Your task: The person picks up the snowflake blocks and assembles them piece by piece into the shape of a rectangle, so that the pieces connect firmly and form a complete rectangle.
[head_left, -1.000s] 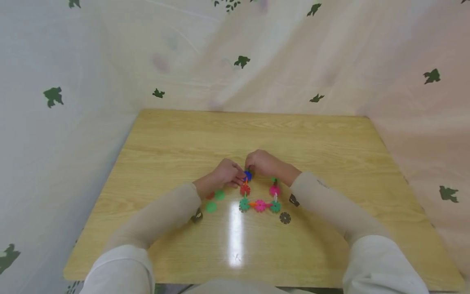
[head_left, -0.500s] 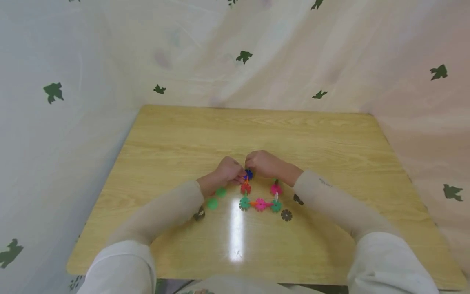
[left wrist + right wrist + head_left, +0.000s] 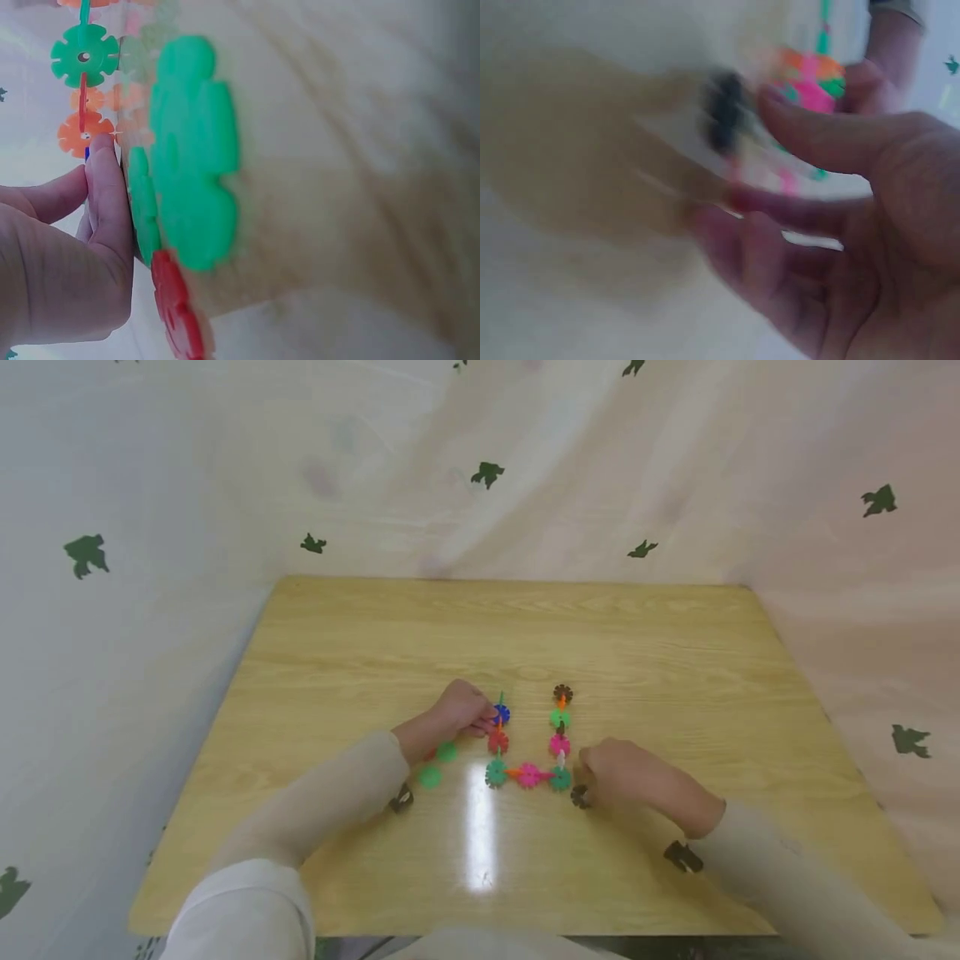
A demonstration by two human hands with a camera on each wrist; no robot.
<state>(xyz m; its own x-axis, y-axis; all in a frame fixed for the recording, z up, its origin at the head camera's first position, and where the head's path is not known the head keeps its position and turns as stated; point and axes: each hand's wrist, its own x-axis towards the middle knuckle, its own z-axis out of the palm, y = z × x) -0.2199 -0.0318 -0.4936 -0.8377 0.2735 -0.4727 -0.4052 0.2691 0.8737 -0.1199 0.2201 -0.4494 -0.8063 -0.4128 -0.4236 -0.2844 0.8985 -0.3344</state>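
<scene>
My left hand point(image 3: 461, 708) pinches a blue snowflake disc point(image 3: 503, 715) between thumb and fingers at the upper left end of a U-shaped chain of notched plastic discs. A green disc point(image 3: 501, 697) stands on edge beyond the blue one. Down that side follow a red disc point(image 3: 498, 742) and a teal disc point(image 3: 496, 773); a pink disc point(image 3: 528, 775) lies midway along the bottom. The right side ends in a brown disc point(image 3: 563, 693). My right hand point(image 3: 630, 775) is at a loose dark disc point(image 3: 579, 796), thumb and fingers spread around it in the blurred right wrist view.
Loose green discs point(image 3: 430, 777) and a red disc point(image 3: 176, 307) lie beside my left wrist. Dark wrist straps point(image 3: 683, 857) show below both forearms. The wooden table point(image 3: 360, 635) reaches back to a pale curtain point(image 3: 405, 468) with green bird shapes.
My right hand has left the blue disc's far side and moved right and nearer to the loose dark disc, uncovering the standing green disc. My left hand keeps its pinch on the blue disc.
</scene>
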